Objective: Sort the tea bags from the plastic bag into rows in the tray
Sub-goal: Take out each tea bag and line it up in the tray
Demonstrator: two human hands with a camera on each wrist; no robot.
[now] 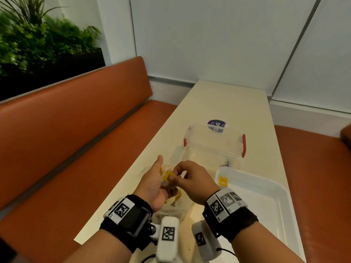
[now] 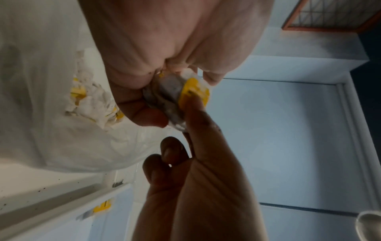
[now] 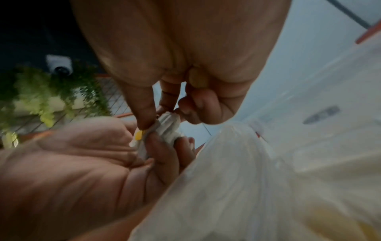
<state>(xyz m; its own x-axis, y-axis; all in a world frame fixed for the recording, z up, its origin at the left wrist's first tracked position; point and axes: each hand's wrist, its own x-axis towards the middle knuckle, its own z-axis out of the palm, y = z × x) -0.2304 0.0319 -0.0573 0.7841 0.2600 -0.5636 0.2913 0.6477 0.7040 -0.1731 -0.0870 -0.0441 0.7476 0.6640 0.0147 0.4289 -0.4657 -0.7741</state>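
Observation:
My left hand (image 1: 164, 176) grips a small bunch of tea bags (image 2: 175, 97), white pouches with yellow tags, above the table's left side. My right hand (image 1: 177, 176) meets it from the right and pinches one tea bag (image 3: 167, 125) of that bunch between thumb and fingertips (image 3: 144, 120). The translucent plastic bag (image 1: 171, 207) lies crumpled just below both hands, and more tea bags (image 2: 92, 99) show through it. The white tray (image 1: 266, 188) sits to the right. A single yellow-tagged tea bag (image 1: 223, 181) lies in its far left corner.
A clear lidded box (image 1: 212, 147) with red latches stands just beyond the hands and tray. The narrow cream table (image 1: 228, 103) runs away toward a white wall. Orange bench seats (image 1: 76, 130) flank it, with plants behind the left one.

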